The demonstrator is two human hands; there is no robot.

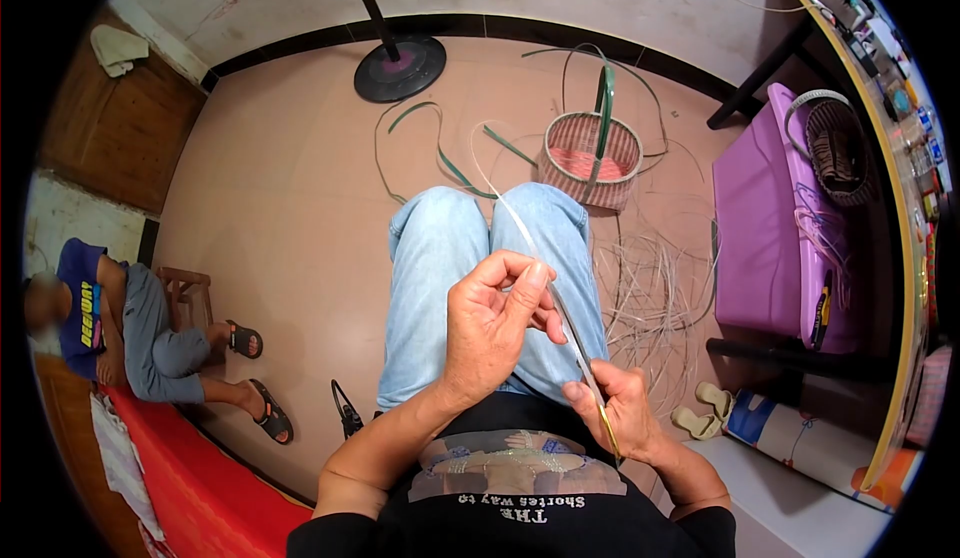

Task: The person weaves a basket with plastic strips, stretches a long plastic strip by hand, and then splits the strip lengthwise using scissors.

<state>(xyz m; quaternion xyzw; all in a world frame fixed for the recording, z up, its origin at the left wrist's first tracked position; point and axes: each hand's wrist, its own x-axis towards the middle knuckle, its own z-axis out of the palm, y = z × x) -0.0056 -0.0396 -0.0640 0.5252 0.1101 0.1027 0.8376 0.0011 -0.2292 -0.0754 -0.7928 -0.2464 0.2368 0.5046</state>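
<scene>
Above my lap, my left hand [497, 323] pinches a narrow pale strip [521, 228] between thumb and fingers. One end of the strip curves away over my knees toward the floor. My right hand [622, 413], lower and closer to my body, is closed around a slim silver tool [582, 360] with a gold-coloured end [608, 434]. Its exact kind is partly hidden by the fingers. The strip and the tool run nearly in line between both hands. Beyond my knees, a woven basket [592, 163] with a green handle stands on the floor.
Thin strip offcuts [650, 298] lie right of my legs, and green strips [440, 153] lie ahead. A black round stand base [400, 70] is near the wall. At right are a purple bin [755, 228], a dark basket [838, 148] and a cluttered table. A person [150, 318] sits at left.
</scene>
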